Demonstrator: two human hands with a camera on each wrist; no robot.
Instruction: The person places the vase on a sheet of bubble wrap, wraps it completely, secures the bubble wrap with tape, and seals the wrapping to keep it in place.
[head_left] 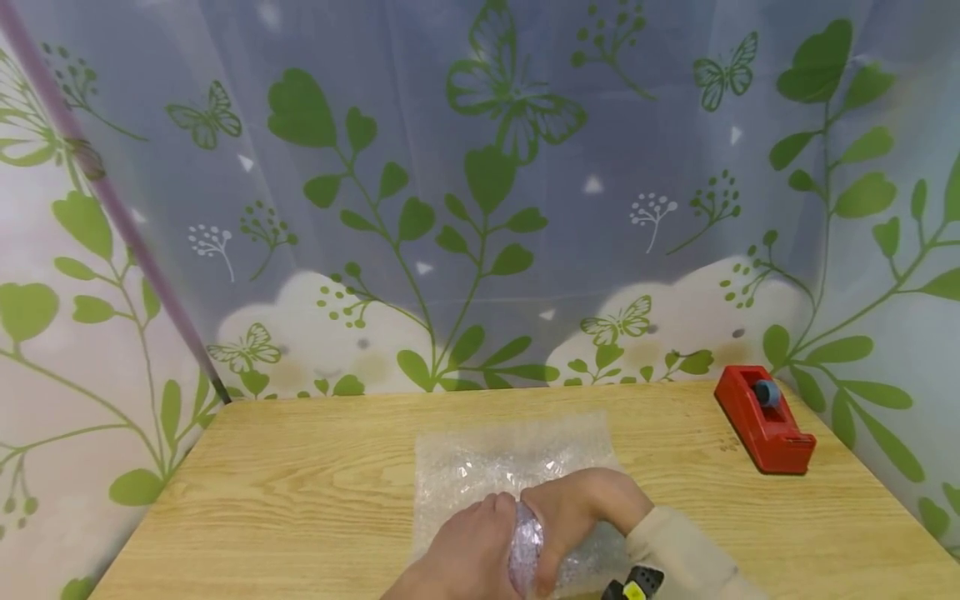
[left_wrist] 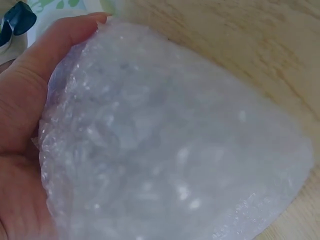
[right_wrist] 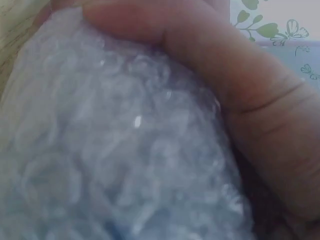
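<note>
While L hand point(head_left: 476, 542) & R hand point(head_left: 573, 512) both grip bubble-wrapped bundle point(head_left: 527, 548), red tape dispenser point(head_left: 776, 437) sits apart, R side of wood tbl point(head_left: 285, 492).

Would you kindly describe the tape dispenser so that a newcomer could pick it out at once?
Start with the wood-grain table, below the patterned backdrop. Near its far right corner, well to the right of the right hand, sits the tape dispenser with a small blue roll. Its solid red body sets it apart from the clear bubble wrap.
</note>
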